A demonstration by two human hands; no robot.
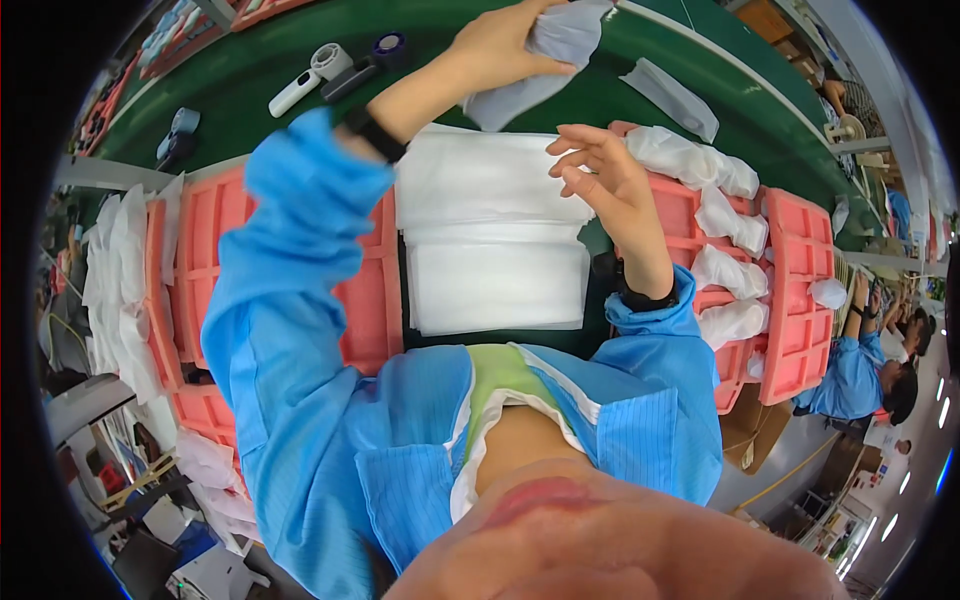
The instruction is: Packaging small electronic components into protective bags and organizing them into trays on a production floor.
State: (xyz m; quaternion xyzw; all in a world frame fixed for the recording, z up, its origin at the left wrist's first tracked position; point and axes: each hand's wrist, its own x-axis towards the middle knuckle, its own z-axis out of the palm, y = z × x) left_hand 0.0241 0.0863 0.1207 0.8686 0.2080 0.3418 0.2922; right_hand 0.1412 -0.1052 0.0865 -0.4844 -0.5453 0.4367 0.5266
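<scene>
My left hand [495, 48], stretched out over the green work surface [440, 65], grips a thin whitish pouch [568, 38]. Whether something is inside that pouch I cannot tell. My right hand [612, 190] is raised beside the right edge of a stack of white translucent pouches [470, 180], fingers apart and slightly curled, with nothing in them. A second stack of pouches [500, 285] lies closer to my chest. Beyond my left forearm are a white handheld fan [295, 92] and a dark one [352, 78]. Past my right hand lies a wrapped item [670, 98].
Pink compartment trays stand at left [370, 300] and right [797, 295]; the right one bears several white-wrapped items [735, 270]. More white pouches [120, 270] hang at far left. A bluish device [180, 130] lies at the back left. A co-worker in blue [850, 375] is at right.
</scene>
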